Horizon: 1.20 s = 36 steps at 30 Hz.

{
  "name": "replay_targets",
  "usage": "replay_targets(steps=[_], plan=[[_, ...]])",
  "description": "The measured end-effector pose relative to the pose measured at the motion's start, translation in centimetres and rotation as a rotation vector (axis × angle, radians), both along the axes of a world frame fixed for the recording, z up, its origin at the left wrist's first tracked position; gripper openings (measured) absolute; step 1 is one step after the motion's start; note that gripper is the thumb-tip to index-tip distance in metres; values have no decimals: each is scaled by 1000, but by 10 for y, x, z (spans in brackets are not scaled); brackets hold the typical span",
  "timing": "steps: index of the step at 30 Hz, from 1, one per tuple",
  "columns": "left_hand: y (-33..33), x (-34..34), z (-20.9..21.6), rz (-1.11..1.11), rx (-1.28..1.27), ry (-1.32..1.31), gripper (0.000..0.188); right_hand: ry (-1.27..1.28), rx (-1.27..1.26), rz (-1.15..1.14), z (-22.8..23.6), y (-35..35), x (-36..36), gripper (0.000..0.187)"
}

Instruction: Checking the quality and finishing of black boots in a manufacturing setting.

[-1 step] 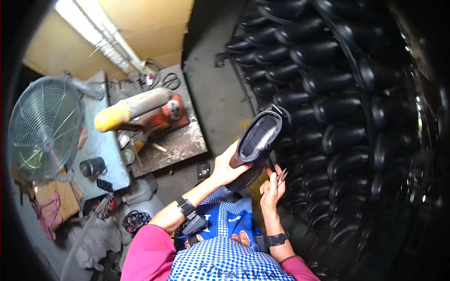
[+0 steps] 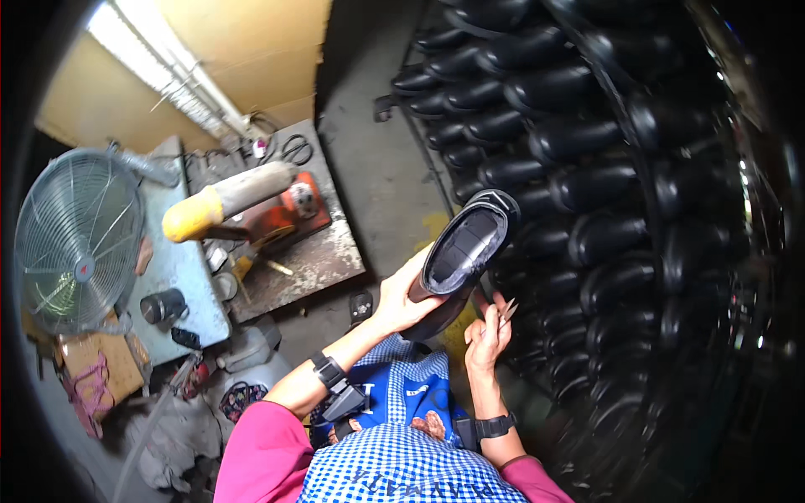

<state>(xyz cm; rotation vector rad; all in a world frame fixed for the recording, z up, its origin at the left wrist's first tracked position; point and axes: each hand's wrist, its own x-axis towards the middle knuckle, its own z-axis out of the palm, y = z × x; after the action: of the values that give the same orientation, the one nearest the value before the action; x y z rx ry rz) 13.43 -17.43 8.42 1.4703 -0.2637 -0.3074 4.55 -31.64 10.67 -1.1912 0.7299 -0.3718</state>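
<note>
Boot (image 2: 459, 256), black rubber, gripped in left hand (image 2: 401, 302); right hand (image 2: 488, 335) closed around small metal blade (image 2: 506, 313).

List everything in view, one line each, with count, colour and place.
boot: one, black, held up in the left hand, opening toward the camera
boots on rack: many, black, rows at right
small metal blade: one, silvery, in the right hand
fan: one, grey, far left
workbench: one, grey, left of centre
roller tool: one, yellow and grey, on the workbench
scissors: one pair, dark, back of workbench
left hand: one, grips the boot
right hand: one, holds the blade
</note>
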Motion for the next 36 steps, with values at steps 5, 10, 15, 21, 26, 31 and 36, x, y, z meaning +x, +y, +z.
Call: replay_targets(steps=[5,10,15,21,26,31,36], plan=[[-32,-5,24,-70,88,-391,66,-31,50,-200,47,-30,-3,44],[-64,-22,58,-187,26,-576,65,-277,5,-230,67,-68,-39,46],[-82,-51,123,-436,178,-87,51,-283,-98,-353,90,-94,-85,42],[-145,-76,220,-798,-67,-206,37,-487,-128,-572,102,-134,-172,30],[-248,-132,292,-880,-166,62,35,44,-935,-879,131,-157,-229,28],[-377,-148,273,-678,-128,-266,43,-288,-472,-1043,133,-177,-267,30],[-454,-139,271,-430,452,-880,75,-306,-434,-1069,150,-209,-282,31]])
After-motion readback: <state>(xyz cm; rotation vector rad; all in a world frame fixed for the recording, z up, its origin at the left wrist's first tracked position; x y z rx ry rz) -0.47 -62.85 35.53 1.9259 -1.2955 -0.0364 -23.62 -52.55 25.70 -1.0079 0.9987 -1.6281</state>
